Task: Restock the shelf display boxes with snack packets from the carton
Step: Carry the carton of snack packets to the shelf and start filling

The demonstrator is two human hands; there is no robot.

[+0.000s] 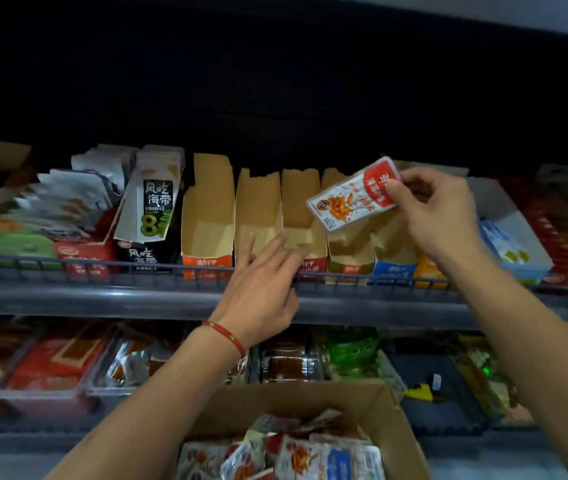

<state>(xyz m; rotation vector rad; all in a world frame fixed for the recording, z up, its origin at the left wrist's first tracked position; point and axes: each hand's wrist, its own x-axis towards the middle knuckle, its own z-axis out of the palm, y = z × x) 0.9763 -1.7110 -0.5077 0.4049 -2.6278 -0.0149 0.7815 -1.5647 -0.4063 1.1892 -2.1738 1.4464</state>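
My right hand (427,216) pinches a red snack packet (353,195), long axis running eight to two o'clock, while my left hand (261,289) spreads flat against a display box (258,216).

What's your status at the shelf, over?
Right hand pinches a red-and-white snack packet above the empty display boxes. Left hand open, fingers at a box front. Carton below holds more packets. Nothing blocking.

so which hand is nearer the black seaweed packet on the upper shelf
Left. The left hand reaches over the empty display boxes just right of the black seaweed packet; the right hand pinches a red snack packet farther right.
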